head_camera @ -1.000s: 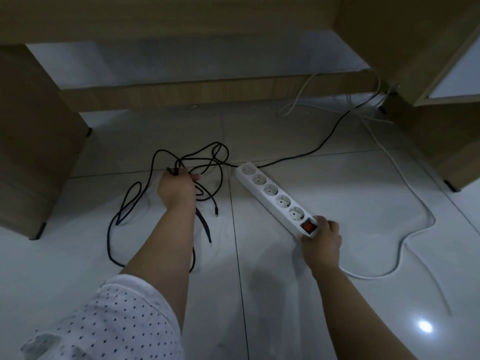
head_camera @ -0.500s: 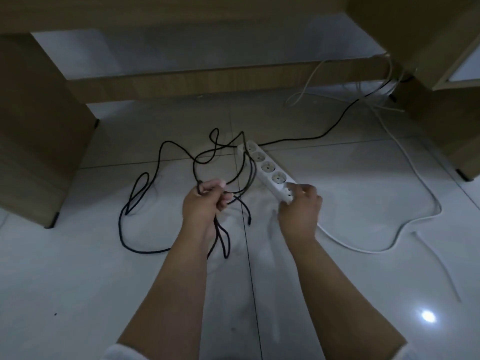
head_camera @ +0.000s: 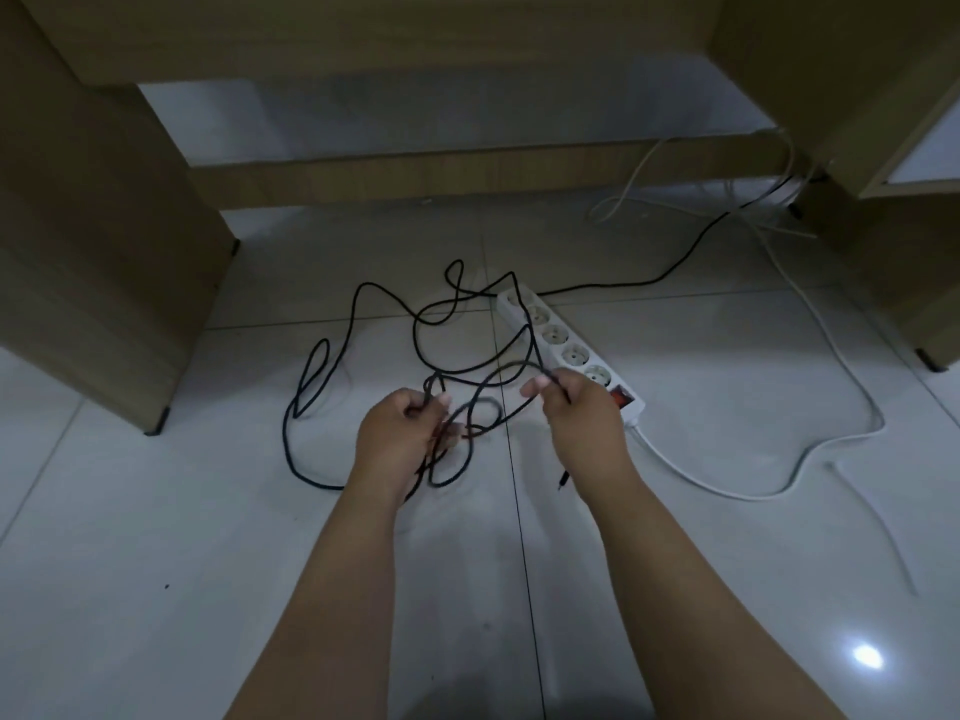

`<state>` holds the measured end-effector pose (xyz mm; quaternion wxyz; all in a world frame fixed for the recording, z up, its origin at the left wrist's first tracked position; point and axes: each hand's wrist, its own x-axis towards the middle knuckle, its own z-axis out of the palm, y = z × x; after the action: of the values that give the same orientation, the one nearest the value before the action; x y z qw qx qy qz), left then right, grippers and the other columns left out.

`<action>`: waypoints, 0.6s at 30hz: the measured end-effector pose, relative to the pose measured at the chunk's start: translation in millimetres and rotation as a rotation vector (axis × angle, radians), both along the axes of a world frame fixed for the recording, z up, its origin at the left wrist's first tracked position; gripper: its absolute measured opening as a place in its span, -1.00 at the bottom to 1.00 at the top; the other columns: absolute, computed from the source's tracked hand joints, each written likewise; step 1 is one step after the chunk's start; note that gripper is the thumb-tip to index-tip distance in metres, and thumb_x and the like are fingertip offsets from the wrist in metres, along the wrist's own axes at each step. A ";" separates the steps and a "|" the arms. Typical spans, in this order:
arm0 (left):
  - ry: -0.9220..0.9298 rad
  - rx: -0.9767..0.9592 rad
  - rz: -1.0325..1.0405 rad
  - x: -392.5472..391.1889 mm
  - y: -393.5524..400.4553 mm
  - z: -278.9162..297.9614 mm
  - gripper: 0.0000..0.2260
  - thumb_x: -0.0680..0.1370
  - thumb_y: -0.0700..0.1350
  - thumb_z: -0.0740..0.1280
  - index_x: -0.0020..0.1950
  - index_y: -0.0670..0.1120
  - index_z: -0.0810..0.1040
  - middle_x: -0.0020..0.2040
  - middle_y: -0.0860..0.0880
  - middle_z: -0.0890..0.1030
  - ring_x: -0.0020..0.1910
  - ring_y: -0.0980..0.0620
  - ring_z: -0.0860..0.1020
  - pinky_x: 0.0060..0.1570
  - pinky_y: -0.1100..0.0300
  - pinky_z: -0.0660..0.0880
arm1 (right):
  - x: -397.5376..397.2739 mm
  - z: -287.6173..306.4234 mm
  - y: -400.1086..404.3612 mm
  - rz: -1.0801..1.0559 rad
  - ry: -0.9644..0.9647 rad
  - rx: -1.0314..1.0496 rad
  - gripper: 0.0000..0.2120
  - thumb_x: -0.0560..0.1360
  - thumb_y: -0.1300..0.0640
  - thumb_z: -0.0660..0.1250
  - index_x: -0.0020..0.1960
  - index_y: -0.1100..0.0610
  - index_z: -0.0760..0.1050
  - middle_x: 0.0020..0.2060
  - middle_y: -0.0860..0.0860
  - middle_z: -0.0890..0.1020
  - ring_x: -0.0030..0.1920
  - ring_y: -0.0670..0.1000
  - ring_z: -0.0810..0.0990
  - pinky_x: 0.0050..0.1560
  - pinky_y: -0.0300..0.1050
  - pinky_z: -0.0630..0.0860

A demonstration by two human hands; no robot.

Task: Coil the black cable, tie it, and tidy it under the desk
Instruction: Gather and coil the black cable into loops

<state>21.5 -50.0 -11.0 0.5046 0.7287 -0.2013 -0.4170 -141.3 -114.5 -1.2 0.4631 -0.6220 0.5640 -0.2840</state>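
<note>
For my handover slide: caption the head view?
Both hands, left and right, hold loose loops of thin black cable above a white five-socket power strip.

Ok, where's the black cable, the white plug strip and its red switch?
black cable [head_camera: 415, 335]: head view, on a loop lying on the floor.
white plug strip [head_camera: 550, 334]: head view, on its top face by a middle socket.
red switch [head_camera: 620, 397]: head view, on the rocker at the strip's near end.
</note>
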 end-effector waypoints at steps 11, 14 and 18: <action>-0.394 -0.234 -0.381 -26.1 2.1 33.5 -0.87 0.63 -0.04 0.26 0.05 0.00 0.60 -0.19 0.20 0.63 -0.25 0.40 0.53 -0.29 0.55 0.35 | 4.8 44.7 10.2 0.077 -0.211 0.031 -0.74 0.65 0.06 0.16 -0.01 0.10 0.61 -0.62 -0.27 0.43 -0.53 -0.24 0.37 -0.39 -0.29 0.22; -0.304 -0.251 -0.246 -21.4 6.5 38.5 -0.76 0.63 0.01 0.25 -0.13 -0.07 0.60 -0.39 0.28 0.56 -0.37 0.37 0.46 -0.31 0.44 0.34 | 1.7 49.6 4.4 -0.115 -0.374 0.041 -0.72 0.65 0.02 0.15 -0.09 0.07 0.58 -0.58 -0.14 0.29 -0.54 -0.12 0.19 -0.50 -0.25 0.16; -0.304 -0.212 -0.127 -8.3 12.8 40.1 -0.70 0.59 0.10 0.28 -0.19 -0.07 0.59 -0.22 0.01 0.54 -0.19 0.13 0.46 -0.22 0.31 0.35 | -4.7 60.0 0.4 -0.402 -0.651 0.070 -0.71 0.67 0.05 0.12 -0.15 0.09 0.51 -0.56 -0.10 0.27 -0.56 -0.10 0.15 -0.55 -0.26 0.13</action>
<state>13.2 -37.2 29.0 0.5150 0.7120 -0.3634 -0.3095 -146.0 -114.2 58.8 0.5738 -0.3602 0.5075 -0.5324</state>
